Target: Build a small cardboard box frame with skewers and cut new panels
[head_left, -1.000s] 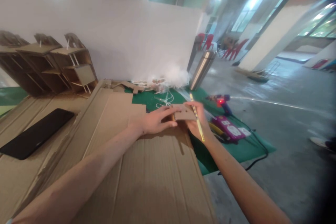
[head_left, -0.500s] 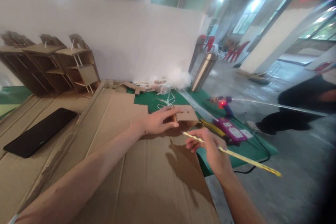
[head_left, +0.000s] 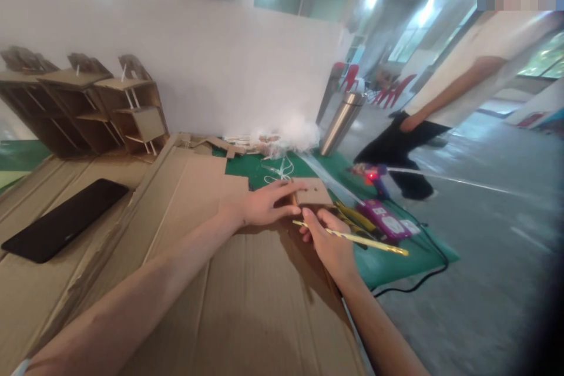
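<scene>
1. Another person (head_left: pixel 480 97) is beyond and right of the small cardboard block (head_left: pixel 314 191); the head is pixelated.
2. The big cardboard sheet (head_left: pixel 247 299) lies under and on the near side of the block. Its right edge is close, so an outward push might tip the block off it.
3. The cardboard shelving (head_left: pixel 94 116) stands well left of and beyond the block, cut off by the frame.
4. What looks like a glue gun (head_left: pixel 376 181) rests right of the block, its red light lit; a stray right elbow could snag the cable.
5. The left hand (head_left: pixel 268 202) is at the block's left end, thumb and forefinger spread, forefinger on top. A light press could let the block skid. The other fingers are hard to make out.
6. The right hand (head_left: pixel 332 247), just nearer than the block, pinches the pencil.
7. The pencil (head_left: pixel 374 242) slants before the block; its point is too blurred to tell whether it touches anything.
</scene>
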`<state>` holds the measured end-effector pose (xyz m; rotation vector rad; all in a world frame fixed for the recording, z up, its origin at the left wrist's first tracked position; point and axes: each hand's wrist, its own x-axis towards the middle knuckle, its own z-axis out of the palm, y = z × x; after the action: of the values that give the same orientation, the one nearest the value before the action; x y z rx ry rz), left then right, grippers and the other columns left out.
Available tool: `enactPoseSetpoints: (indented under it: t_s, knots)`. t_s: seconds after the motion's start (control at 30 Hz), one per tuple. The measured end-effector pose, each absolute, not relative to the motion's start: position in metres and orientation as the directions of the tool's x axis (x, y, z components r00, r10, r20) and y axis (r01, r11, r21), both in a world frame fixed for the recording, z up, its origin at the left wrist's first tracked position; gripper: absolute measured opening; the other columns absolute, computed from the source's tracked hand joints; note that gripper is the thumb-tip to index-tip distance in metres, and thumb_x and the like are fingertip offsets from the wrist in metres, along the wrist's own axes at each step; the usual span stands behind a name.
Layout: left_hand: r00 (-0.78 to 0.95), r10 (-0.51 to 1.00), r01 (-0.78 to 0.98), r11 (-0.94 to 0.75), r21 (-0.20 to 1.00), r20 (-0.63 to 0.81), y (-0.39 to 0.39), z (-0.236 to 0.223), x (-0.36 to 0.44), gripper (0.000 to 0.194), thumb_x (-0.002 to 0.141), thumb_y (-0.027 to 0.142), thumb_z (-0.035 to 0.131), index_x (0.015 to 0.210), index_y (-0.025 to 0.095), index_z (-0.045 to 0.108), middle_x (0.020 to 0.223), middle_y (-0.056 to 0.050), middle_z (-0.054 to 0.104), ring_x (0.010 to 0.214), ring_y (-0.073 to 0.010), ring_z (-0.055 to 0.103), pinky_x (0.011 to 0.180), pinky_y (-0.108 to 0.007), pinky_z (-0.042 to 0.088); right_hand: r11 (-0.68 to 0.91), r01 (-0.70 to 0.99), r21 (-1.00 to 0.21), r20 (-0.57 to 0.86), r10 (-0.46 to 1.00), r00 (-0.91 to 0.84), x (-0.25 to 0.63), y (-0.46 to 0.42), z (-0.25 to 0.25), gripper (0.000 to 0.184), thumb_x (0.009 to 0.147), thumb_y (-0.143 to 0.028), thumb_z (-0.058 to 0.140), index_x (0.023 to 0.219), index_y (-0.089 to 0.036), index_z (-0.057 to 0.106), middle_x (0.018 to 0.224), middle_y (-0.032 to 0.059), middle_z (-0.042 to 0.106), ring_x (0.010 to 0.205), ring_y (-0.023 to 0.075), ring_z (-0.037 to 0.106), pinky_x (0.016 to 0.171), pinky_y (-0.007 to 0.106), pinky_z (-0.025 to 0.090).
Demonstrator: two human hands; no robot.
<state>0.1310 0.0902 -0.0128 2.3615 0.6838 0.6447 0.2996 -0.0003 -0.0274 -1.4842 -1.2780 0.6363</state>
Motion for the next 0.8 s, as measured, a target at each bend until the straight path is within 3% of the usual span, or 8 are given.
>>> enactPoseSetpoints:
  t_s: [0.37,0.63,0.8]
  knots:
    - [0.754,0.596,0.313,-0.695,0.648,0.276,0.091,-0.014,0.131,0.058,0.095,0.050,0.049,0.147,0.027,0.038,0.144,-0.012,0.047,0.132,-0.0276,0.047,0.110,-0.043,0.037,0.014,0.542,-0.840,0.297,0.848,0.439,0.314,-0.002,-0.025,0.040,0.083,-0.038,0.054,0.046,-0.022,0.049,0.039,-0.0027,0.050,0.042,0.0143,0.048,0.049,0.027,0.037]
    - [0.752,0.600,0.307,-0.686,0.660,0.274,0.089,-0.011,0.130,0.056,0.095,0.052,0.048,0.147,0.034,0.037,0.147,-0.008,0.046,0.132,-0.0273,0.047,0.108,-0.042,0.039,-0.116,0.550,-0.827,0.307,0.725,0.616,0.354,-0.012,-0.025,0.034,0.082,-0.035,0.056,0.050,-0.023,0.055,0.039,-0.0009,0.053,0.042,0.0181,0.052,0.047,0.030,0.039]
    - [0.749,0.604,0.317,-0.687,0.654,0.272,0.090,-0.013,0.130,0.056,0.095,0.051,0.048,0.147,0.033,0.037,0.148,-0.007,0.044,0.134,-0.0269,0.045,0.110,-0.042,0.037,-0.016,0.536,-0.844,0.336,0.763,0.552,0.349,-0.015,-0.029,0.039,0.083,-0.045,0.057,0.051,-0.024,0.052,0.042,-0.0013,0.053,0.043,0.0168,0.051,0.047,0.029,0.040]
